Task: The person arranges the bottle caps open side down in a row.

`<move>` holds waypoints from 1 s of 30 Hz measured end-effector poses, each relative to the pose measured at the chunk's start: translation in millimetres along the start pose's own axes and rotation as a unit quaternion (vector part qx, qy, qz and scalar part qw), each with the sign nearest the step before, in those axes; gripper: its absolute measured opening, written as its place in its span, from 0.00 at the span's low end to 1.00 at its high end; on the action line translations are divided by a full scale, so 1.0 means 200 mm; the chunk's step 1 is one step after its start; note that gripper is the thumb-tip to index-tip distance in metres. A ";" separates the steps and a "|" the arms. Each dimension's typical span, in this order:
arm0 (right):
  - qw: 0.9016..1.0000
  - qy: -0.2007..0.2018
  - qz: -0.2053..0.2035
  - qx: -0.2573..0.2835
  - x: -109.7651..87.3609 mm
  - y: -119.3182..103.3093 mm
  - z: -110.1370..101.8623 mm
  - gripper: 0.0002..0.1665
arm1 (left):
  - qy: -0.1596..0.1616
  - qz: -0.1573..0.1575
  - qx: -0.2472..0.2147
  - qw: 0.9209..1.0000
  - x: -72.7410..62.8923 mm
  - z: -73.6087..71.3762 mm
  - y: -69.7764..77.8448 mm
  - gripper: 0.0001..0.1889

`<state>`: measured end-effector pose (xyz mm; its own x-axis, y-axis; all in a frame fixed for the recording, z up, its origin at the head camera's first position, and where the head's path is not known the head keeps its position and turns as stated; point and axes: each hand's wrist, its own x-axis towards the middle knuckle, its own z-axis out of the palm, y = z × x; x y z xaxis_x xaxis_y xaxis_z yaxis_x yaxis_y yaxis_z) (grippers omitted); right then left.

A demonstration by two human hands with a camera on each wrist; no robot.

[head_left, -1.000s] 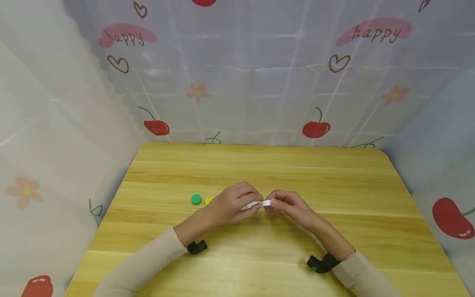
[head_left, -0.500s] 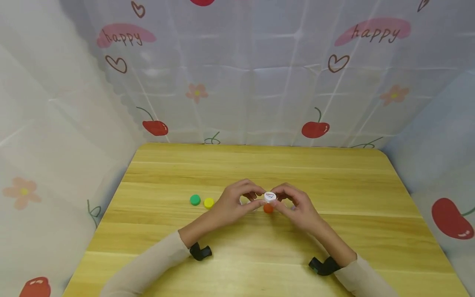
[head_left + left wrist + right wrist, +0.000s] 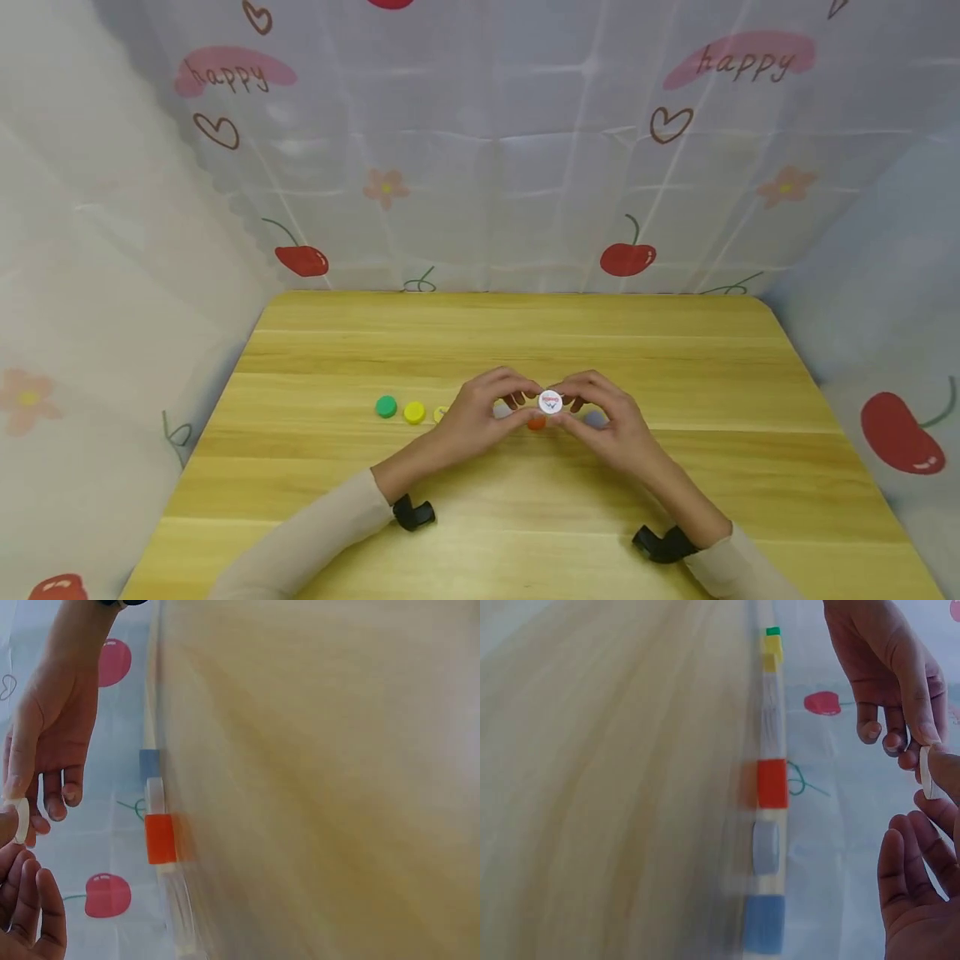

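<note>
A round white bottle cap [image 3: 551, 402] with red and dark print on its top is held between both hands, above the table. My left hand [image 3: 478, 410] pinches its left side with thumb and forefinger. The right hand [image 3: 617, 421] pinches the opposite side in the same way; its other fingers hang loosely. Below the held cap, an orange-red cap [image 3: 536, 423] sits on the table. A grey-blue cap [image 3: 595, 418] lies partly behind the right hand, and a whitish cap [image 3: 502, 409] shows through the left hand's finger gap.
To the left, a green cap [image 3: 386, 407], a yellow cap [image 3: 414, 412] and a partly covered pale yellow cap [image 3: 440, 413] continue the row on the wooden table [image 3: 480, 533]. A printed curtain [image 3: 495, 167] encloses the back and sides.
The white cap has turned from edge-on until its printed top faces the head camera. The left hand has joined the right in pinching it, and the orange-red cap has come into view beneath.
</note>
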<state>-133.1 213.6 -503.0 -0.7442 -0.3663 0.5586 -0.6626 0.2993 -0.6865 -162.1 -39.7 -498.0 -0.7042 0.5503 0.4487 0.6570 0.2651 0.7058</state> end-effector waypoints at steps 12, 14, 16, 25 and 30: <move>0.990 -0.035 0.092 -0.103 -0.18 0.10 -0.27 0.22 | -0.143 0.027 0.194 0.970 0.25 0.24 0.03 0.16; 0.987 -0.041 0.101 -0.120 -0.20 0.11 -0.31 0.21 | -0.160 0.021 0.214 0.963 0.29 0.29 0.04 0.16; 0.984 -0.046 0.111 -0.132 -0.21 0.13 -0.34 0.19 | -0.170 0.013 0.228 0.959 0.32 0.33 0.05 0.15; 0.970 -0.096 0.171 -0.143 -0.25 0.17 -0.36 0.13 | -0.201 -0.034 0.271 0.941 0.39 0.45 0.06 0.12; 0.961 -0.112 0.194 -0.161 -0.25 0.18 -0.37 0.13 | -0.213 -0.042 0.288 0.933 0.42 0.51 0.07 0.12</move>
<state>-125.5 308.0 -521.6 -0.9271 -0.3430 0.1508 -0.3585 0.6949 -0.6234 -184.8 90.0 -507.1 -0.6684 0.7414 0.0598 0.7272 0.6344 0.2622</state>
